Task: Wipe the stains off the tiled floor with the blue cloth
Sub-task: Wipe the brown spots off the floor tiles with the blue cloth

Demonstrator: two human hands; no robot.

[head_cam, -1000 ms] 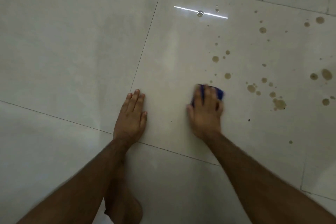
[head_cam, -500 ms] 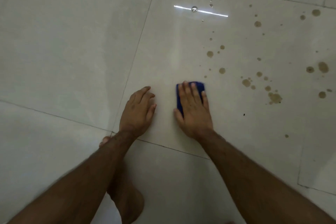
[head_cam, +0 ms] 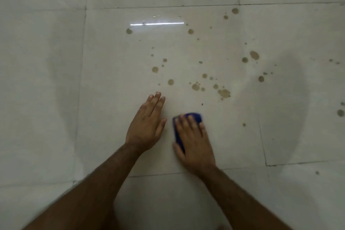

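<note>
Right hand (head_cam: pixel 194 140), fingers extended, pressing flat on the blue cloth (head_cam: pixel 195 116); only the cloth's far edge and left side show from under the hand. Left hand (head_cam: pixel 147 125), released and holding nothing, palm down on the tiled floor (head_cam: pixel 112 80) just left of the cloth, fingers straight and together. Brown stains (head_cam: pixel 224 93) scattered on the floor beyond and to the right of the cloth, none touching it. Bright strip of reflected light (head_cam: pixel 156 23) farther beyond the cloth, past most stains.
</note>
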